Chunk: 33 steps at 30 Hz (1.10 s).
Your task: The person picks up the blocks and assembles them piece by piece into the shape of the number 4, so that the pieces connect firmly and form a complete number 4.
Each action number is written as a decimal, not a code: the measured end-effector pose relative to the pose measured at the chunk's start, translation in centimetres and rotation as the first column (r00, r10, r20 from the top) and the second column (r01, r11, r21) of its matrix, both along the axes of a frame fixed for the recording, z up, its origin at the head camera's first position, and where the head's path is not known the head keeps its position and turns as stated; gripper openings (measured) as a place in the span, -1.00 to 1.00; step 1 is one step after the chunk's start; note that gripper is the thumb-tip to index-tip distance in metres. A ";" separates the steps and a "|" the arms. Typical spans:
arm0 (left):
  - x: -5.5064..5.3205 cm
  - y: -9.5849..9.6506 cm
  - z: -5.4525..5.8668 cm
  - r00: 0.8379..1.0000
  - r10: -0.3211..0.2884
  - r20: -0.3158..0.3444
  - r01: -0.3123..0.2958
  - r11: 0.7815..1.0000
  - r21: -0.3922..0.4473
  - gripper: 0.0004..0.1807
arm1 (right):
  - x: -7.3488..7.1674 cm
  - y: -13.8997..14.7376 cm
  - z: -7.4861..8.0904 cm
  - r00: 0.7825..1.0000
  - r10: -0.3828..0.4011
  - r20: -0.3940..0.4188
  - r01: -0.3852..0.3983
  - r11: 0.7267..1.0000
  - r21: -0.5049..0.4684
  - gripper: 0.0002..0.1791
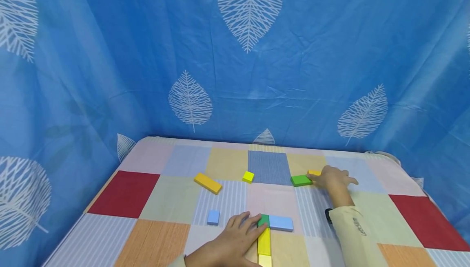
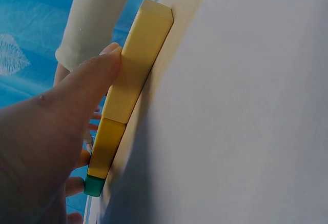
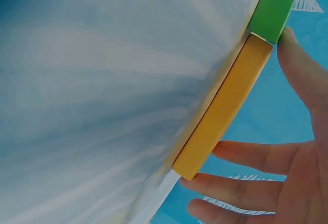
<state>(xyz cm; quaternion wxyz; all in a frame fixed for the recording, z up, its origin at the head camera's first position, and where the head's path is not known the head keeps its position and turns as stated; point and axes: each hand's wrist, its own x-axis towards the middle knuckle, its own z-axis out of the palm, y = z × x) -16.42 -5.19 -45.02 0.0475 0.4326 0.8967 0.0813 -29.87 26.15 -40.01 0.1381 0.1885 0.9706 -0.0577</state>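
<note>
The left hand [image 1: 235, 236], fingers spread and gripping nothing, touches a row of dark green block [image 1: 263, 220], yellow block [image 1: 263, 240] and cream block [image 2: 130, 65], well in from the table's [image 1: 125, 193] far edge. The right hand [image 1: 335, 177], fingers extended without a grasp, touches the orange block [image 3: 225, 106] and bright green block [image 1: 301, 180], nearer that edge's right corner. An uneven push could, I reckon, skew their joint. The right wrist view shows the orange block's length; overhead, the hand mostly hides it.
</note>
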 end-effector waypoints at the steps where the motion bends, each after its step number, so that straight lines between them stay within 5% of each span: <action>1: 0.0 0.0 0.0 1.000 -0.001 -0.001 0.001 1.000 0.000 -0.04 | 0.0 -0.1 0.0 1.000 0.003 -0.003 -0.003 1.000 -0.001 -0.06; 17: -0.1 0.1 -0.2 1.000 -0.008 -0.008 0.008 1.000 0.006 -0.04 | -0.6 -0.2 -0.3 0.999 0.031 -0.023 -0.031 0.999 0.026 -0.19; 33: -0.2 -0.3 -0.1 1.000 -0.021 0.015 0.021 1.000 0.021 -0.05 | 1.3 3.0 -0.5 0.987 0.149 -0.057 -0.155 0.979 -0.133 -0.05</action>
